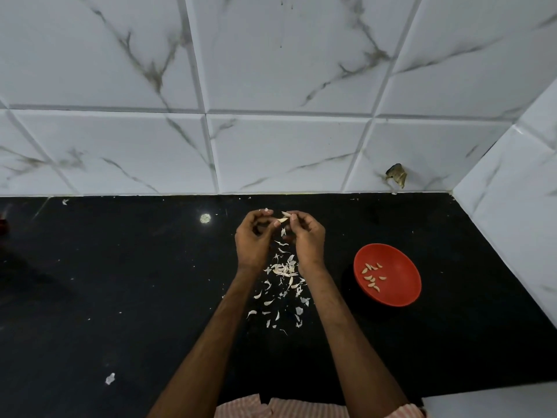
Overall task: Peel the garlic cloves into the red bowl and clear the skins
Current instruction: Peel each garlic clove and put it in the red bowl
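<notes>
Head: both hands pinch garlic clove.

no text, label, brand, number or sign is showing legibly anywhere in the view. the red bowl, the black counter and the marbled wall tiles are showing only plain surfaces, with nothing on them that can be read.
</notes>
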